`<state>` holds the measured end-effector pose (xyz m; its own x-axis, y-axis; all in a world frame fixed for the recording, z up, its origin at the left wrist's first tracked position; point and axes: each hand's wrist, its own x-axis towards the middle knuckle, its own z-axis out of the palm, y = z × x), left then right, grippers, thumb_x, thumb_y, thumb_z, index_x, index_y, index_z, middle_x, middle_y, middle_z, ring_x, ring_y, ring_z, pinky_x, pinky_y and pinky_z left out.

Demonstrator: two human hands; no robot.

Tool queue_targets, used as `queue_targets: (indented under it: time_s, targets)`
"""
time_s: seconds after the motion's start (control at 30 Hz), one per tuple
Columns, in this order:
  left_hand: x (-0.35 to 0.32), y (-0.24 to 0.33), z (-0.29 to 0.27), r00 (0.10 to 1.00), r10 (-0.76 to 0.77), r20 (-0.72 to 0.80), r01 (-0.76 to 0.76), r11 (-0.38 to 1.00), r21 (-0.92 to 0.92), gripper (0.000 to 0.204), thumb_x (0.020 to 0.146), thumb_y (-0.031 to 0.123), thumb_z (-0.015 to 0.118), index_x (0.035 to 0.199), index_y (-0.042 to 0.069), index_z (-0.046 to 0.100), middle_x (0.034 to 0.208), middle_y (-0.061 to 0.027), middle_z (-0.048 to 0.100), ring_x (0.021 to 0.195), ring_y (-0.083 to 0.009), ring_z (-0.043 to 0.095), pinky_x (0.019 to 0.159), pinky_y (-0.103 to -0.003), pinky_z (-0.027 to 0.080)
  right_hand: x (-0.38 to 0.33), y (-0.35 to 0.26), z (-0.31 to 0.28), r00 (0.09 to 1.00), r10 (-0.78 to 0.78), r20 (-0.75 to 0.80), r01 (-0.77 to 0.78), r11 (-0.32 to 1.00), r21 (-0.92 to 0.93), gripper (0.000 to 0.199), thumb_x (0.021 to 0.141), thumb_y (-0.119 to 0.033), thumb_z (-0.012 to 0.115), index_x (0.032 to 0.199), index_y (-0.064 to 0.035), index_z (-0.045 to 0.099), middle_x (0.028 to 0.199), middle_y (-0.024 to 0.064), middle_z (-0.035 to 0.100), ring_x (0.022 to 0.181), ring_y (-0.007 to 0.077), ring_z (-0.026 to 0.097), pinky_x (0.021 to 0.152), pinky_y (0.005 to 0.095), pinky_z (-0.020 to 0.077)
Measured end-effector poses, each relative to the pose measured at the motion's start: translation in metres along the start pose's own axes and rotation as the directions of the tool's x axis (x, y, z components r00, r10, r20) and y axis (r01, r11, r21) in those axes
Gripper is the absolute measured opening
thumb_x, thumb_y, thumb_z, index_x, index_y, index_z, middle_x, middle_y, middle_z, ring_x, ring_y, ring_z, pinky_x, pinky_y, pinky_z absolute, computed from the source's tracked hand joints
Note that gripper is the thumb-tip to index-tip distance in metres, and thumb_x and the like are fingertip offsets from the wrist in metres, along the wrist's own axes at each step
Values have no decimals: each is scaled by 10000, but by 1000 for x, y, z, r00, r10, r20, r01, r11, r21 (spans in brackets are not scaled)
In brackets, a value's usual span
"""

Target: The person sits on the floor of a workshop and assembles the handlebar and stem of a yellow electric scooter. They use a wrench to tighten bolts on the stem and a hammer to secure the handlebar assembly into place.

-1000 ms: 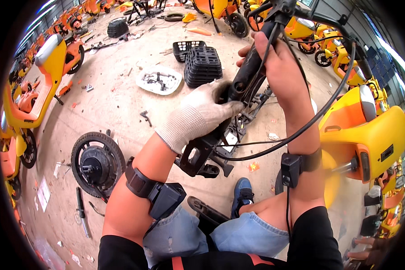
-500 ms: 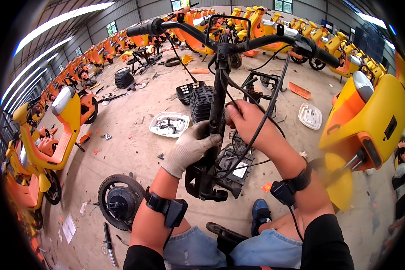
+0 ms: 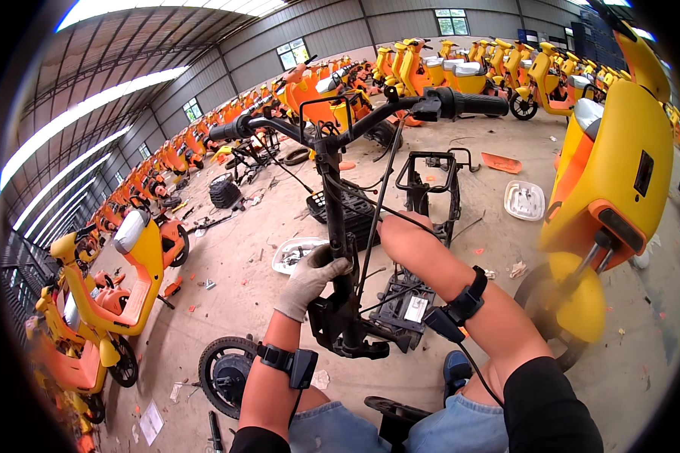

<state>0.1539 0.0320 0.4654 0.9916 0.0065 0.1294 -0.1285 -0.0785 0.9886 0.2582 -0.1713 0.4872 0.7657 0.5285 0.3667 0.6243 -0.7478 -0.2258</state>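
A black handlebar (image 3: 359, 124) on its upright steering stem (image 3: 335, 177) stands in front of me, turned at an angle with its right grip pointing away. My left hand (image 3: 316, 279), in a pale work glove, is wrapped round the lower stem, just above a black bracket (image 3: 353, 332). Bare and bent at the wrist, my right hand (image 3: 402, 231) is just right of the stem, beside the hanging black cables (image 3: 380, 219). Its fingers are hidden behind the back of the hand, so whether it holds a cable does not show.
Stacked black baskets (image 3: 359, 225) and a black metal frame (image 3: 429, 177) lie beyond my hands. White trays of small parts stand at left (image 3: 279, 264) and right (image 3: 523, 201). A wheel (image 3: 227, 374) lies at lower left. A yellow scooter (image 3: 612, 158) is close on the right; more fill the background.
The handlebar has turned, its right grip swinging farther away. My right hand, earlier pinching at a cable against the stem, is now apart from the stem. My left hand keeps its grip. The view has shifted.
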Motion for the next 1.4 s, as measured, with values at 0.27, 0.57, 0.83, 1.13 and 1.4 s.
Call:
queue_targets:
  time_s: [0.27,0.57,0.83,1.13,1.4]
  targets:
    - [2,1,-5,1000,-25,10,24,991,133,505,865,224,742,1261,-30,558,1120,-67,657,1009,-144,608,945,-294,465,34,-26,-35,924,218,314,-367,737,568,492,987,-310,358,728,-7,647,630,110,650,552,230,650,541,351,516]
    - [7,-9,-5,999,0,53,5,995,-95,436,888,171,708,1242,-21,543,1064,-46,633,958,-121,605,890,-274,485,73,-43,17,985,95,-142,153,-117,981,521,966,-539,491,1195,-77,564,934,-10,603,828,82,529,752,263,452]
    - [15,-12,-4,995,-92,48,101,971,-217,461,851,161,721,1222,-44,541,1022,-64,635,913,-138,610,844,-273,491,84,-58,21,985,-124,-119,52,-444,894,602,937,-616,470,1068,-32,536,819,88,603,733,187,651,624,316,542]
    - [5,-40,-27,984,-176,24,174,924,-342,498,1029,332,446,1337,-59,455,1214,-148,589,1112,-193,586,967,-319,469,80,-70,29,980,-153,-130,44,-470,882,441,991,-510,460,1085,-80,493,674,-3,420,445,81,432,428,241,379]
    - [-42,-7,1,974,15,-227,89,893,441,700,833,383,704,1350,-11,444,1231,-273,573,1142,-347,603,968,-390,485,74,-78,28,988,-25,-152,135,-341,930,395,958,-435,584,1108,-79,503,691,-11,424,464,67,424,442,229,368]
